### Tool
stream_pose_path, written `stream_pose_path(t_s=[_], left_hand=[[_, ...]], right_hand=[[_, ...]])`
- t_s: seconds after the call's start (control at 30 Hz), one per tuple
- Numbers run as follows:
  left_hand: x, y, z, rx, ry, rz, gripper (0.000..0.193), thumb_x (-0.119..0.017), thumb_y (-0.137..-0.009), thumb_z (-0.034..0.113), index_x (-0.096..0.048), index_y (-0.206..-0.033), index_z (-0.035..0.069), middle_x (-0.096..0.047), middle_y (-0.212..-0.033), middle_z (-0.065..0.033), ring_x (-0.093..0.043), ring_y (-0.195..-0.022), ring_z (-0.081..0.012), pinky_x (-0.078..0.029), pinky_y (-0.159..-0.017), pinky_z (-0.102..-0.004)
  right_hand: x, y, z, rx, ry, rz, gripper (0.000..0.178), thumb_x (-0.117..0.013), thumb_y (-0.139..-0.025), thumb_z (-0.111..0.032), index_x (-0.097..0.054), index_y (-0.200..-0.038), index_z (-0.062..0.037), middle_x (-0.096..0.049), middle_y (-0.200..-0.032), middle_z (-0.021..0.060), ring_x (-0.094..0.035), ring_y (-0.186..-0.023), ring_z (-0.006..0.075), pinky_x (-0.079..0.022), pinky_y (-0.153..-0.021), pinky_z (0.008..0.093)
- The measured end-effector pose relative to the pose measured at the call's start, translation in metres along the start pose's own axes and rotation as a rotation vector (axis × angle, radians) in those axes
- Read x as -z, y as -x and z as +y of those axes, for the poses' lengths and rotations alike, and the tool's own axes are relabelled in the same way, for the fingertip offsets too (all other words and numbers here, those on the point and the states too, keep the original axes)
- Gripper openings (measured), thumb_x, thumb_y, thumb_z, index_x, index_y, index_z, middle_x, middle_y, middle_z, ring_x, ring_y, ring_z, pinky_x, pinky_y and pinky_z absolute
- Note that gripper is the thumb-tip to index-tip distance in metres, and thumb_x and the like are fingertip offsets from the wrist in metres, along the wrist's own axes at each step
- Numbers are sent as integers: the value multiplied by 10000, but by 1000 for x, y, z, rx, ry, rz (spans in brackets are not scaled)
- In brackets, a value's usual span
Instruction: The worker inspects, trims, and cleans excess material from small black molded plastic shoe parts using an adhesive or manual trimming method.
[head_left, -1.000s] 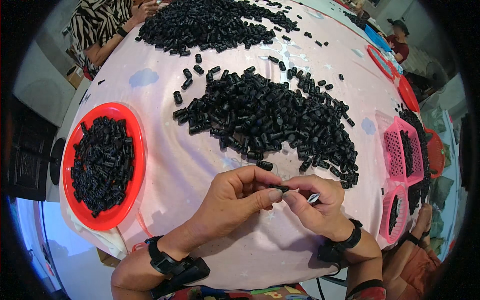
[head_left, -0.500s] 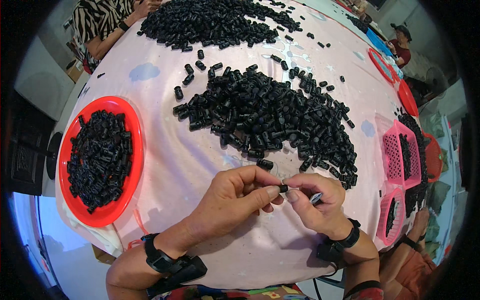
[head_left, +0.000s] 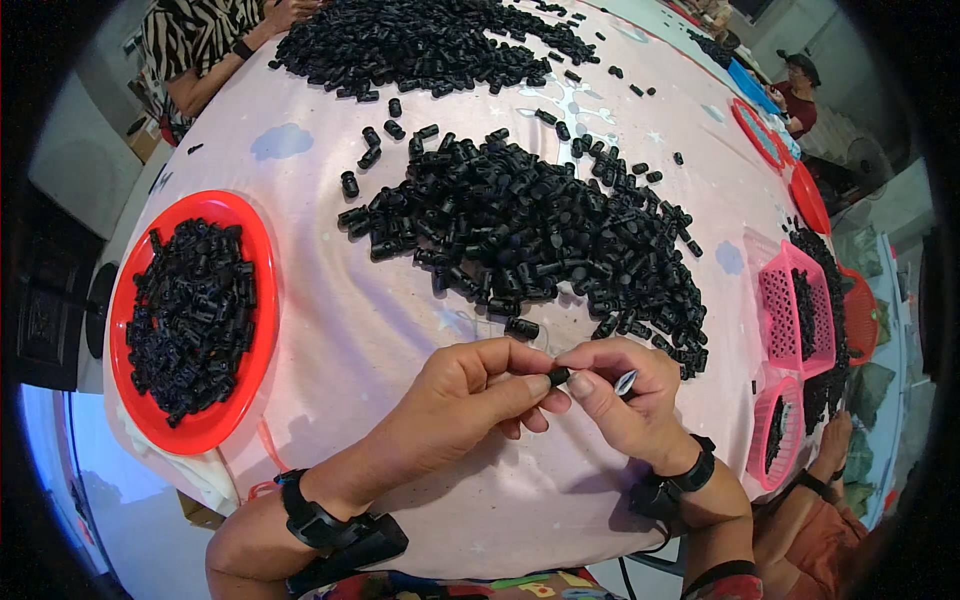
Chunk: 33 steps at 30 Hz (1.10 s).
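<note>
Pale pink and cloth-covered, the counter bears a heap of black pieces, with a loaded red plate to its left; nearer, the left hand pinches one small black piece, whose long axis, partly covered, seems to run crosswise toward the right hand; that hand's thumb and forefinger sit just beside the exposed end, a pale slip held in its curled fingers.

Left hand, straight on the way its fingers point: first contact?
Likely the right hand: its fingertips sit just past the small black piece in the left hand's grip. Depth is unclear, so I can't tell whether the fingertips already touch.
</note>
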<state>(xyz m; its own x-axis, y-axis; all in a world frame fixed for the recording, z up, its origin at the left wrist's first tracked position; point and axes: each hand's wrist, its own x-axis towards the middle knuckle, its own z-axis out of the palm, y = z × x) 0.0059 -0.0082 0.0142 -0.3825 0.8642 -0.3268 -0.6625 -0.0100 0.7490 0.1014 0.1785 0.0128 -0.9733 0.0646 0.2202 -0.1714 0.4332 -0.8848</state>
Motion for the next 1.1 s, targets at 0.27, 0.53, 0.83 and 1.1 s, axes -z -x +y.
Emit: stream_pose_path(t_s=[0.27,0.53,0.83,1.1], left_hand=[[3,0,1,98,217,-42,246,-515,-951,136,-548,-1151,-3,-661,-979,-105,-607,-791,-96,-475,-701,-202],[2,2,1,101,275,-39,244,-582,-935,178,-576,-1118,17,-629,-936,-26,-561,-803,-55,-462,-715,-173],[2,0,0,109,224,0,237,-627,-905,159,-592,-1093,19,-615,-900,-5,-569,-796,-54,-461,-714,-176],[3,-1,-1,125,285,-15,270,-581,-920,119,-555,-1144,-30,-659,-958,-103,-620,-783,-102,-511,-684,-192]], right_hand=[[2,1,2,-78,-140,9,162,-622,-884,-84,-647,-1027,-13,-700,-871,77,-642,-764,93,-502,-666,223],[0,2,2,-40,-102,16,224,-667,-829,-59,-652,-1049,-22,-695,-806,29,-556,-600,29,-434,-538,172],[-4,4,6,-81,-133,25,241,-702,-811,-63,-653,-1043,-16,-682,-761,10,-484,-531,3,-366,-475,155],[-3,0,-1,-164,-374,-23,180,-623,-877,-13,-633,-1050,35,-693,-845,103,-682,-790,132,-507,-613,193]])
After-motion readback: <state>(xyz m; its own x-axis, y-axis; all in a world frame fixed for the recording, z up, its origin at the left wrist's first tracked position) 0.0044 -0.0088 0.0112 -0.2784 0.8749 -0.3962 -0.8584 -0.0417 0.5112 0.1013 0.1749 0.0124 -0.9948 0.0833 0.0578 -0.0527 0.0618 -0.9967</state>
